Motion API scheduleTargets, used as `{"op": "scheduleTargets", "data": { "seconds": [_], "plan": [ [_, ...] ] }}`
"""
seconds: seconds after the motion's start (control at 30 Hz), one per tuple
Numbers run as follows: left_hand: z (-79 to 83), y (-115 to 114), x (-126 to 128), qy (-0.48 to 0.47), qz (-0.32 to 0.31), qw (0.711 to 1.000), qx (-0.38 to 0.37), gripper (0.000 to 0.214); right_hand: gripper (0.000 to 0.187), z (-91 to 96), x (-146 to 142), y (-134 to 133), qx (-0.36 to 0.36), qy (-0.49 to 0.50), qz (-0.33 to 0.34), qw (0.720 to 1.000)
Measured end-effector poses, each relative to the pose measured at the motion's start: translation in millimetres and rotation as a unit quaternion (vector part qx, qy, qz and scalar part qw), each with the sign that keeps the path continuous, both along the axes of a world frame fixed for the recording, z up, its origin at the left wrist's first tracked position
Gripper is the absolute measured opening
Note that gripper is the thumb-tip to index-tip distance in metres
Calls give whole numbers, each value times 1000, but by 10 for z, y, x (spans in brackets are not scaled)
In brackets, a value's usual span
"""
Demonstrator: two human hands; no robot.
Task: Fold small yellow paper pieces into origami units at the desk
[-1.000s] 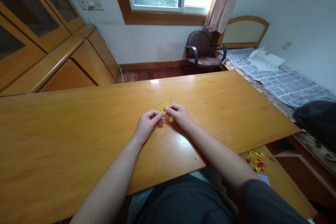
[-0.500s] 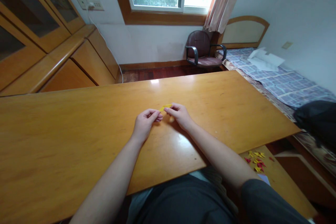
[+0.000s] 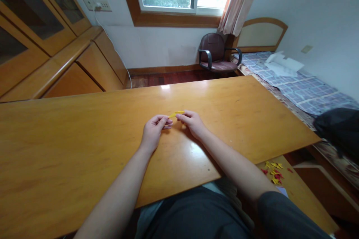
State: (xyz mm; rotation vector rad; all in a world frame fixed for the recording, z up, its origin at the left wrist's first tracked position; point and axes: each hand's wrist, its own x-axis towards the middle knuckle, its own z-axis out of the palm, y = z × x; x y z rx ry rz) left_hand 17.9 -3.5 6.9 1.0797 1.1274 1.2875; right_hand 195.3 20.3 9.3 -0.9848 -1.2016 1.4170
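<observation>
A small yellow folded paper strip is held just above the wooden table, near its middle. My left hand pinches the strip's left end with fingers curled. My right hand pinches the right end between thumb and fingertips. Both hands rest close together, almost touching, and most of the paper is hidden by the fingers.
Several small red and yellow folded paper pieces lie on a lower wooden surface at the right. Cabinets stand at the left, a dark armchair under the window, a bed with a black bag at the right.
The yellow paper went from standing upright between my fingertips to lying flatter as a thin strip. My left hand shifted slightly leftward; both hands keep their pinch.
</observation>
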Motion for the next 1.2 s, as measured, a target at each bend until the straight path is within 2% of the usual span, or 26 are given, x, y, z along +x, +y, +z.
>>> {"op": "scheduleTargets", "data": {
  "seconds": [0.2, 0.4, 0.67, 1.2],
  "plan": [
    [14, -8, 33, -33, -4, 999, 19, 35, 26, 23, -22, -23, -15, 18, 3, 1000],
    [20, -16, 37, -21, 8, 999, 33, 29, 25, 57, -50, -43, -12, 27, 20, 999],
    [7, -11, 17, -28, 26, 998, 41, 24, 29, 12, -49, -48, -31, 21, 32, 999],
    [102, -56, -1, 37, 51, 997, 54, 25, 35, 45, -62, -71, -31, -3, 55, 998]
  ]
}}
